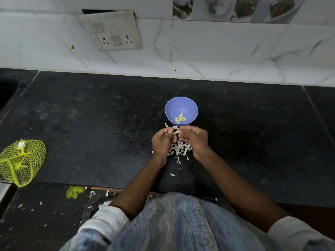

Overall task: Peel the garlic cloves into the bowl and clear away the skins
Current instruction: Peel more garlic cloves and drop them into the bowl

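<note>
Both hands meet just in front of the bowl, fingers curled around a small garlic clove (175, 132) held between them. The left hand (161, 143) pinches it from one side, and the right hand (194, 138) pinches it from the other, apparently pulling at its skin — the clove itself is mostly hidden by the fingertips.

From left to right: a yellow net bag (20, 161) lies at the far left edge of the black counter (90, 124), well apart from the work. A torn scrap of the same netting (74, 192) sits lower down, near the counter's front edge. Both forearms reach forward from the body and angle inward, the wrists over a heap of pale skins (179, 150) on the counter. A few stray skins lie nearer the person. Just beyond the hands stands a blue bowl (181, 104), holding a few peeled cloves (180, 118).

The task looks partly done — some cloves are peeled and in the bowl, one is in hand, and the skins have not yet been cleared. Whether more unpeeled cloves are left cannot be told.
</note>
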